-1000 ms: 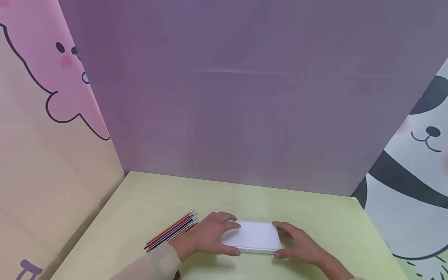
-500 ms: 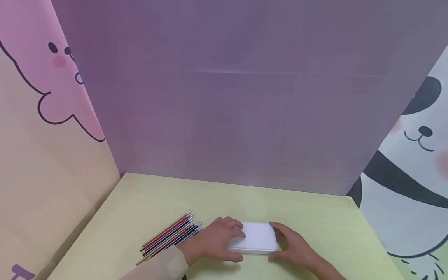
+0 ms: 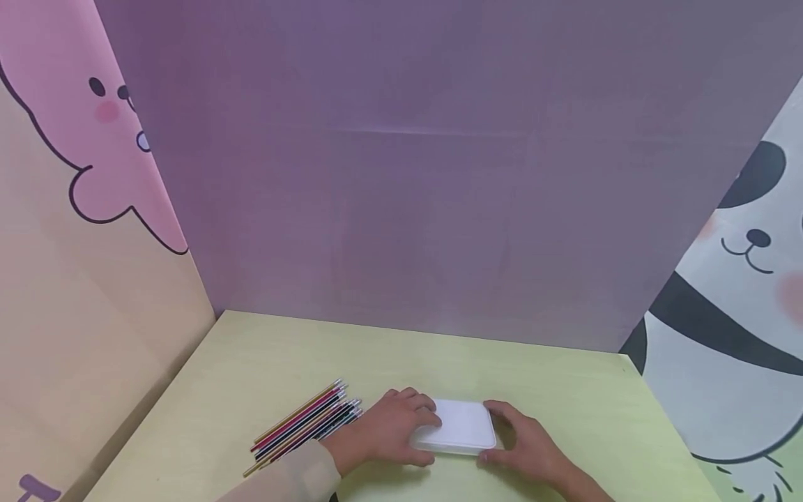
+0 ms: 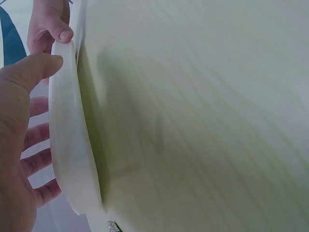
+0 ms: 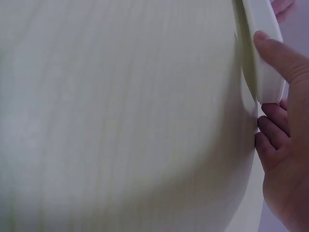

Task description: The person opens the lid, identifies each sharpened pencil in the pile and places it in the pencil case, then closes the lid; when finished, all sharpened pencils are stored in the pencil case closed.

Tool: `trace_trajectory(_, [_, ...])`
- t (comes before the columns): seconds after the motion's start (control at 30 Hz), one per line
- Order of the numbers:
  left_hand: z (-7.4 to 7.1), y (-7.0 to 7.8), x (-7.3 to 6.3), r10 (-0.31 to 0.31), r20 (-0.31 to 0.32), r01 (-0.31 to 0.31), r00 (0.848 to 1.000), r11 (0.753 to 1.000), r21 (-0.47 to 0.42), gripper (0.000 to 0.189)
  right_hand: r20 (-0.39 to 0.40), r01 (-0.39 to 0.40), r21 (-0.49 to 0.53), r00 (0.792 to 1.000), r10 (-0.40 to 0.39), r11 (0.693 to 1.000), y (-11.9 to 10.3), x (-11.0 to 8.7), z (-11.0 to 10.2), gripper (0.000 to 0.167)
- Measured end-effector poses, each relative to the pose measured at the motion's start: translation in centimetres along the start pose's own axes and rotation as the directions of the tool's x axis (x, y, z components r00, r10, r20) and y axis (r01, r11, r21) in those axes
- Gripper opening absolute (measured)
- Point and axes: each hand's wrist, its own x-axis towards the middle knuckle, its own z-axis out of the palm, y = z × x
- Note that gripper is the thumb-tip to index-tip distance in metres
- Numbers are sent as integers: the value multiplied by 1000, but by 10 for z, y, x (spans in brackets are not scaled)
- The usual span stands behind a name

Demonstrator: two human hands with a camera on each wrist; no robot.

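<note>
A flat white rectangular box [image 3: 461, 424] with rounded corners lies on the table below the middle of the head view. My left hand [image 3: 396, 427] holds its left end, with the thumb at the near side and the fingers over the top. At the right end, my right hand [image 3: 530, 443] grips the box between a thumb on the near corner and fingers by the far corner. Both wrist views show a thumb along the box's pale side wall [image 4: 67, 130], with the other fingers partly hidden behind it. Whatever the box contains is out of sight.
Several pencils [image 3: 301, 425] in gold, red and black lie slanted beside the left forearm, which covers part of them. The pale yellow table [image 3: 564, 369] meets a purple back wall [image 3: 401, 209]. Cartoon-printed panels [image 3: 740, 335] stand at both sides.
My left hand has shifted right, further over the box's left end, uncovering more of the pencils. The right hand stays at the right end. Over the last half second hardly anything differs.
</note>
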Motion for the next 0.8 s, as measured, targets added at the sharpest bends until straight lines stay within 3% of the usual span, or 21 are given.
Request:
trace_trajectory(0.47, [-13, 3, 5, 0, -34, 0, 999, 1000, 19, 35, 3, -21, 66, 1000, 20, 998, -1, 0, 1, 78])
trace_trajectory(0.8, [-19, 6, 10, 2, -25, -2, 1000, 1000, 24, 30, 103, -12, 134, 995, -2, 991, -6, 8, -12, 75])
